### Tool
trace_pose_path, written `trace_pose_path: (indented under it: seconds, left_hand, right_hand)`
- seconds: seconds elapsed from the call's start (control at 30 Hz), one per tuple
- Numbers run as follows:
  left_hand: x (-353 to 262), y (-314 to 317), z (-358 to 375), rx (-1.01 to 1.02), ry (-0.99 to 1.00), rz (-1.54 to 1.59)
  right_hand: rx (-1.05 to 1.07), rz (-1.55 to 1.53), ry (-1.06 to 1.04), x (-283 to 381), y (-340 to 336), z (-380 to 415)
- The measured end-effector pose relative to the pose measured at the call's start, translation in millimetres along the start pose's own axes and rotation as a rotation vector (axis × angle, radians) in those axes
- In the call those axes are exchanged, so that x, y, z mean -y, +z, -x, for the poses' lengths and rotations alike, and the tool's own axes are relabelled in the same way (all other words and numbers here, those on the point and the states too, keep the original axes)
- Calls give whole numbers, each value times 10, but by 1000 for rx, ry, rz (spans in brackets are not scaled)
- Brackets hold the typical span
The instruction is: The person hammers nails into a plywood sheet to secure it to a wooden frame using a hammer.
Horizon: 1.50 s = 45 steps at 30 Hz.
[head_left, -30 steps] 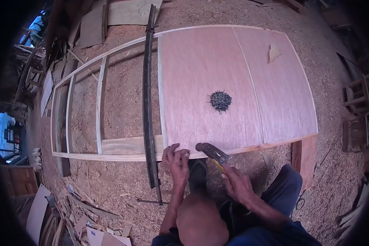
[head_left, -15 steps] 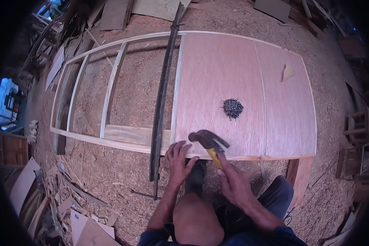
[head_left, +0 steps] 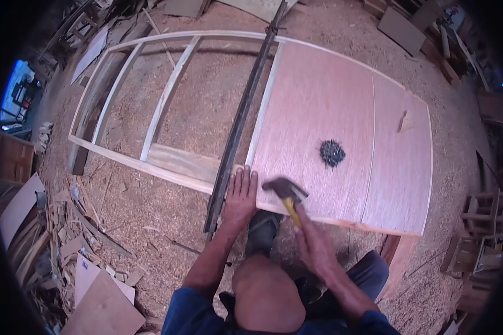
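Observation:
My right hand (head_left: 317, 244) is wrapped round the yellow handle of a claw hammer (head_left: 285, 190). The hammer's dark head hangs over the near edge of a pinkish plywood panel (head_left: 313, 95). My left hand (head_left: 242, 195) lies flat with fingers stretched out, at the panel's near left corner beside a long dark bar clamp (head_left: 243, 111). That panel covers the right part of a pale wooden frame (head_left: 170, 95). A heap of dark nails (head_left: 332, 153) sits on the plywood, to the right of the hammer head.
A small wood scrap (head_left: 406, 121) lies on the panel's right part. Sawdust covers the ground (head_left: 167, 229). Offcuts and boards (head_left: 103, 304) are piled at lower left, and wooden pieces (head_left: 478, 218) stand at the right. My knee (head_left: 268, 296) is close below the frame.
My left hand has moved up onto the corner and its fingers have straightened. The hammer stays in my right hand, near the same spot. The whole view has tilted and shifted.

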<state>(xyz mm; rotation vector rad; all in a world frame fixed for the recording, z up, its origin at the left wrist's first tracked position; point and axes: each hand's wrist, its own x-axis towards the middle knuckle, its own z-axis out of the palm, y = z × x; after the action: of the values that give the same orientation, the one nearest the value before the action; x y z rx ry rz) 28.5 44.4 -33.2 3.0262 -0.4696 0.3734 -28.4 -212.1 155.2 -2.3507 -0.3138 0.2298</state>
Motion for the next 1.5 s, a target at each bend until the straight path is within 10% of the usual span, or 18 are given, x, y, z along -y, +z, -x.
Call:
trace_pose_path:
  seconds: [0.17, 0.27, 0.3, 0.53, 0.63, 0.73, 0.93, 1.13, 1.27, 1.5]
  left_hand:
    - [-73, -265, -101, 71, -58, 163]
    - [-30, -169, -103, 37, -66, 138]
    - [-41, -144, -80, 33, -70, 138]
    - [-56, -205, -89, 90, -69, 158]
    - [-47, -200, -99, 75, -71, 141]
    - [-79, -265, -110, 113, -98, 189]
    - [-68, -272, -75, 102, -80, 120]
    - [-106, -312, -234, 132, -94, 137]
    - [-114, -263, -161, 125, -85, 163]
    - [-307, -708, -327, 273, -118, 250]
  right_hand:
    - [-428, -234, -277, 98, -114, -40]
    - [-167, 47, -83, -309, 320, 206]
    - [261, 184, 247, -302, 330, 197]
    - [-363, -150, -260, -108, 162, 141]
    - [-262, -30, -290, -569, 475, 303]
    - [73, 301, 17, -612, 579, 395]
    - [-271, -42, -228, -469, 379, 375]
    - [89, 237, 86, -704, 493, 478]
    - [-224, 82, 24, -880, 297, 932]
    - [-171, 130, 296, -1273, 281, 911]
